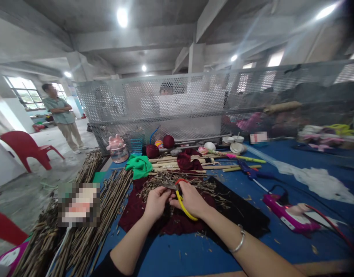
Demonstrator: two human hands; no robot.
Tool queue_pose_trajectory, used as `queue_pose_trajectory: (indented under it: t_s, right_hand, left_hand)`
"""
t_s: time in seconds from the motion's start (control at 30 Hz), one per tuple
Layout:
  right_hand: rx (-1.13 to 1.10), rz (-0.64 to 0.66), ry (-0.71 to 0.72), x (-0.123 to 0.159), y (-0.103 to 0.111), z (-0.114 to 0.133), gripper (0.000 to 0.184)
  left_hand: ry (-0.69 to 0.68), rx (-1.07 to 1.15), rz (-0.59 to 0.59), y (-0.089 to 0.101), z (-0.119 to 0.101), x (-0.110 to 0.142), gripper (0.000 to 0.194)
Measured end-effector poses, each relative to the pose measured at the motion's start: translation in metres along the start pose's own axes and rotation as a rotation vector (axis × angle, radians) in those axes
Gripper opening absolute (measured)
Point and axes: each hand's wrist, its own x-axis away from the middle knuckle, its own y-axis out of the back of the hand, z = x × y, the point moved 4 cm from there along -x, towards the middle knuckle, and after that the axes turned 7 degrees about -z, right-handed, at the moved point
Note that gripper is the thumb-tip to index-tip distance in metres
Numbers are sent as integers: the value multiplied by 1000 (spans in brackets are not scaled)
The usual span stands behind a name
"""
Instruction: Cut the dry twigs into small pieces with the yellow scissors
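My right hand (192, 200) is closed around a pair of scissors (181, 204) with yellow and red handle loops. The blades point left, over my left hand's fingertips. My left hand (156, 204) is pinched shut close to the blades; what it grips, if anything, is too small to make out. Under and beyond both hands lies a loose pile of short dry twigs (208, 187). The pile rests on a dark red cloth (127, 215), with a black cloth (243, 215) to the right.
Long dry stalks (107, 211) lie bundled at left. A green cloth (139, 166), a pink-lidded jar (118, 150) and yarn balls (168, 141) stand behind. A blue glue gun (253, 171) and purple power strip (289, 215) sit right. A person (60, 111) stands beyond the mesh panel's left end.
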Motion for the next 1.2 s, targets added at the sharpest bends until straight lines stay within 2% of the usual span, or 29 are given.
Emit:
queue_pose_trajectory:
  t_s: [0.3,0.47,0.57,0.8,0.87,0.97,1.03,1.1,1.2]
  right_hand:
    - [69,15,-137,1,-4,-3,43]
    - [59,29,-160,3,-8,-7,42]
    - [54,18,-143,2,-7,-7,42]
    - [-10,44,-129,-21,11,-1,44]
    - [-13,-2,-104,-26,14,-1,44]
    - [-46,-118,-112,-22,10,-5,45]
    - [-90,-99,-130,-15,1,-9,39]
    - [-60,-104,-122,-8,-6,-12,40]
    - [-17,-113,-35,-7,-9,-11,46]
  left_hand:
    - [-39,-91,-54,3,-1,-2,21]
    - [-39,-97,-61,3,7,-1,21]
    - [-87,-116,-73,2,8,0,22]
    - [-270,-232,-224,-4,-18,-9,20]
    - [-316,-246,-247,-6,-22,-12,21]
    - [-302,-264,-228,-8,-15,-12,24]
    - [-259,-280,-161,-9,-6,-10,24]
    - [-235,-275,-147,-8,0,-9,24]
    - [-203,-279,-146,-5,3,-8,25]
